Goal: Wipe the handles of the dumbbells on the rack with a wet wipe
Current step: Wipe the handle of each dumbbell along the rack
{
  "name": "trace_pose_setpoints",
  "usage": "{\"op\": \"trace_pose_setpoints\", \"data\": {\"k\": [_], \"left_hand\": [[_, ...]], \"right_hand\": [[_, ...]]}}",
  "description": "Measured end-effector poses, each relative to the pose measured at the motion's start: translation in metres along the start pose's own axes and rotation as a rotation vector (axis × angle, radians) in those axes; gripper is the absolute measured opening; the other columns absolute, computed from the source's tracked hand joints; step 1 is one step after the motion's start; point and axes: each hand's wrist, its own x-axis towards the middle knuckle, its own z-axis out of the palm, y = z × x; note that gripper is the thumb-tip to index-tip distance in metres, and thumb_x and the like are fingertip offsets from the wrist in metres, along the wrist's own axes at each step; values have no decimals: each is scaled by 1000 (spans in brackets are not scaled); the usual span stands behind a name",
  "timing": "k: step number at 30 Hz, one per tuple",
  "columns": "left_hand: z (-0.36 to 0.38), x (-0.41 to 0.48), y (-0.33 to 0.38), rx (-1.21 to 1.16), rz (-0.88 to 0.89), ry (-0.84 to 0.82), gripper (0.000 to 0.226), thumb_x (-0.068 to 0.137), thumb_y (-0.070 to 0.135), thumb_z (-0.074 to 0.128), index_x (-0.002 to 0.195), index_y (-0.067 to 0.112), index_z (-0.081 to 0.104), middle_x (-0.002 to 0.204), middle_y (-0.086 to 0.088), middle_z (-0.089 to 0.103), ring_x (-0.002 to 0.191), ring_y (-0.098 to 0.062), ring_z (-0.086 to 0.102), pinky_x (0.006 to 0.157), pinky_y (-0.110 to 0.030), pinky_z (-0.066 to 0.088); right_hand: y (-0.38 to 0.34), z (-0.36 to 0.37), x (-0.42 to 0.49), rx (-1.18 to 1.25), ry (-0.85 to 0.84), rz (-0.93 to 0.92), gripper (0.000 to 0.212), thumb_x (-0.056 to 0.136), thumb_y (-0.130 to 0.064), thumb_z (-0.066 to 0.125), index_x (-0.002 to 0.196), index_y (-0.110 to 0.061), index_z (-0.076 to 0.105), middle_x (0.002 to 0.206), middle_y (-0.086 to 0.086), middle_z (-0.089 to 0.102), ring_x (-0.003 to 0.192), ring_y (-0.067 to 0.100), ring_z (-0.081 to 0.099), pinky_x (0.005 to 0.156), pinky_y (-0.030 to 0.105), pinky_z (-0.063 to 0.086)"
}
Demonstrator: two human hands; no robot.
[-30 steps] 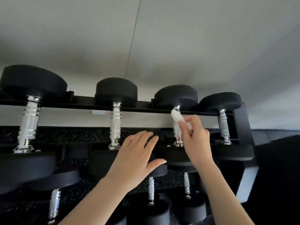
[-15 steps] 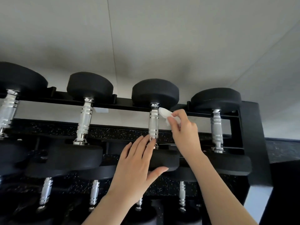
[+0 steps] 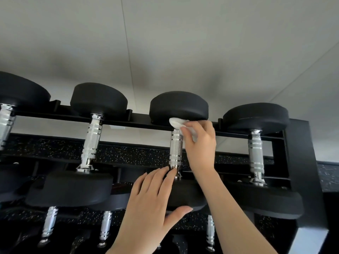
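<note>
Head view: a black rack (image 3: pixel 300 162) holds a top row of four dumbbells, each lying across two rails, with a black round head at each end and a chrome, ringed handle between. The third dumbbell (image 3: pixel 178 105) from the left is the one in hand. The right hand (image 3: pixel 200 143) pinches a white wipe (image 3: pixel 177 122) in curled fingers and presses it against the far end of that dumbbell's handle (image 3: pixel 175 149), just under the far head. The rest of this handle is bare and shiny. The left hand (image 3: pixel 152 202) lies flat on the near head of the same dumbbell, fingers straight and close together, fingertips touching the near end of the handle, thumb spread wide along the head's lower edge. It holds nothing.

The neighbour dumbbells (image 3: pixel 92 142) sit well apart from the hands. A lower row (image 3: pixel 105 226) of chrome handles shows beneath, partly hidden by the forearms. Behind the rails runs a black surface with pale speckles (image 3: pixel 128 153). Above the rack is a pale grey wall (image 3: pixel 201 43), matt and bare, with a thin seam (image 3: pixel 128 52) running down it. At the right another pale wall (image 3: pixel 321 92) meets it at an angle.
</note>
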Motion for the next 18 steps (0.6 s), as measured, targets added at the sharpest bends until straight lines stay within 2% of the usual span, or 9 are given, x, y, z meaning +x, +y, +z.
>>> {"op": "trace_pose_setpoints", "data": {"k": [3, 6, 10, 12, 18], "left_hand": [[2, 0, -1, -1, 14, 24, 70, 93, 69, 23, 133, 15, 45, 125, -2, 58, 113, -19, 51, 98, -39, 35], [4, 0, -2, -7, 27, 39, 69, 94, 68, 26, 133, 15, 46, 124, -2, 59, 112, -20, 52, 97, -39, 36], [5, 1, -3, -13, 32, 54, 69, 93, 68, 24, 132, 16, 46, 122, -1, 60, 110, -19, 50, 98, -38, 35], [5, 1, -3, -21, 34, 66, 69, 93, 69, 25, 131, 16, 46, 120, 0, 61, 110, -18, 50, 97, -38, 35], [7, 1, -3, -40, 34, 89, 68, 93, 69, 25, 130, 16, 47, 118, 1, 60, 108, -18, 51, 96, -39, 35]], "right_hand": [[1, -2, -1, 7, 31, 20, 13, 84, -19, 68, 96, -13, 71, 102, 3, 49, 96, 17, 48, 82, 22, 41], [2, -1, -1, 10, 40, -26, 13, 83, -11, 68, 95, -10, 73, 98, 4, 57, 93, 17, 53, 81, 16, 41], [-2, 0, 2, 90, 45, -56, 12, 82, -3, 66, 92, -8, 72, 93, 3, 63, 87, 18, 60, 79, 25, 50], [-3, 0, 4, 105, 57, -72, 12, 81, -1, 66, 89, -7, 72, 91, 3, 65, 86, 16, 61, 79, 24, 50], [-6, 2, 9, 117, 42, -42, 10, 79, -2, 68, 85, -9, 73, 88, 1, 66, 80, 4, 58, 75, 8, 44]]}}
